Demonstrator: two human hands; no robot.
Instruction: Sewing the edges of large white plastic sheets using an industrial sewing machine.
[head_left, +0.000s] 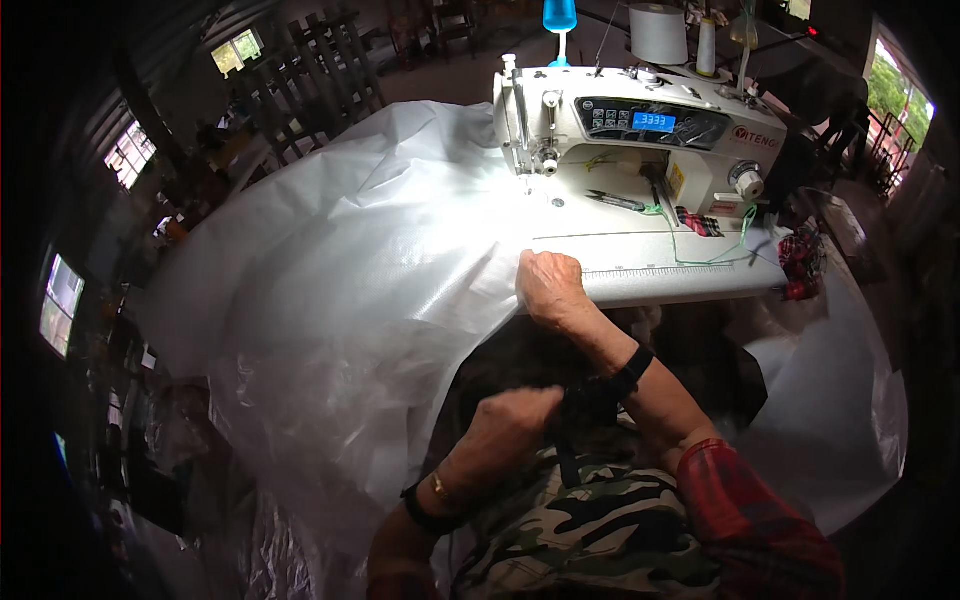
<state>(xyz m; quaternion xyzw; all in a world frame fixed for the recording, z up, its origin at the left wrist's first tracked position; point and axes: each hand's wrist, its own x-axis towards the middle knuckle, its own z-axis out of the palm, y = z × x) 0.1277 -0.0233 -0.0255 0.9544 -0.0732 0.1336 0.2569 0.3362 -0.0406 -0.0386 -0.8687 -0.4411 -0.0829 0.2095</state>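
As the lamp glares off the sewing machine (pixel 650 110), here's the right hand (pixel 552 287), fingers closed on the edge of the white sheet (pixel 340 260) right at the machine's front edge! That sheet sprawls out left of the machine and drops away in front of it. Below the machine, the left hand (pixel 497 432) is curled and blurred; whether it grips anything, I can't tell. Snips (pixel 615 202) lie under the machine's arm, and a white thread cone (pixel 658 35) stands behind it.
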